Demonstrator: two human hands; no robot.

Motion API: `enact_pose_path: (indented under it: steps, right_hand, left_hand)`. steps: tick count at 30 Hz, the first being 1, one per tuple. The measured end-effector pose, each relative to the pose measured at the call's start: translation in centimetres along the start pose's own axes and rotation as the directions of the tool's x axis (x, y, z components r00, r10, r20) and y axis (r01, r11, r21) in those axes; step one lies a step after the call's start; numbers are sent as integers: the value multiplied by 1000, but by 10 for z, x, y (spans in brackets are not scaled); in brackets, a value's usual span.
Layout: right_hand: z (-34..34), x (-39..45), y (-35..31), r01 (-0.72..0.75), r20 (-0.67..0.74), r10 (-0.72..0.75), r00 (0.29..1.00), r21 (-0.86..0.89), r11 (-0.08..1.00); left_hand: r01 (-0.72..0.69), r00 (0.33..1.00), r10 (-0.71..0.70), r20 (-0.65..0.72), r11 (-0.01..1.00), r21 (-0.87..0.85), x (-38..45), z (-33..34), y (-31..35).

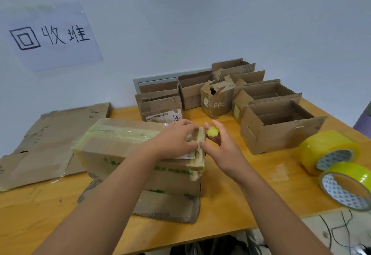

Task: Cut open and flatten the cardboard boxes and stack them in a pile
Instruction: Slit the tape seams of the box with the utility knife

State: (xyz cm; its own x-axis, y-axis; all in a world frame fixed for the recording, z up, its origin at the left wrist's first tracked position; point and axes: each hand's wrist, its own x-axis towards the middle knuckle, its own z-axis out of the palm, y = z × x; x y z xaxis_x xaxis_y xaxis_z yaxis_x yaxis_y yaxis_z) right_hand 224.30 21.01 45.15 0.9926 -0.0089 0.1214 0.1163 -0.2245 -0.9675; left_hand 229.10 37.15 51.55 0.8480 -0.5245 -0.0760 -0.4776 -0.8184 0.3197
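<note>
Cardboard box [124,150], the taped one you are working on, is sitting at the middle of the wooden table [230,200], resting on a flattened sheet of cardboard [166,206] whose near edge is sticking out beneath it. Your left forearm is covering much of the box's top and its white label, so the printing there is hard to read.

Your left hand [174,140] is lying over the box's right end, fingers curled and pinching the yellowish tape [197,140] at that corner. Your right hand [218,144] is hovering just beside it with the palm turned inward, thumb and fingertips holding a small yellow wad [212,131], probably balled-up tape, though it is too blurred to be sure.

Behind the box, open boxes [275,126] are standing along the wall; you are looking at roughly six, but they overlap and the back ones are partly hidden. One flattened pile [46,144] is lying at the left, cut off by the frame edge. Two rolls of yellow tape [331,150] are resting at the right, touching, the nearer one cropped. One paper sign [54,37] is hanging on the wall.
</note>
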Motion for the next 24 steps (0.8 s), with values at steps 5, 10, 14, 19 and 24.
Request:
enact_pose_path:
  steps: [5, 10, 14, 19, 24]
  right_hand:
    - [2, -4, 4, -69, -40, 76, 996, 145, 987]
    - [10, -3, 4, -101, -71, 123, 990, 255, 962]
    - [16, 5, 0, -94, -107, 122, 987, 234, 968]
    - [18, 7, 4, -150, -110, 177, 978, 216, 965]
    - [13, 9, 1, -162, -131, 196, 972, 234, 959]
  left_hand:
    - [0, 994, -7, -112, 998, -60, -1, 5, -8]
    - [-23, 939, 7, -343, 999, -42, -13, 4, -12]
    - [-32, 920, 29, -390, 999, -2, -22, 13, -12]
    - [-25, 904, 2, -427, 998, -49, -24, 17, -7]
    - [-49, 886, 9, -464, 996, -73, -24, 18, -8]
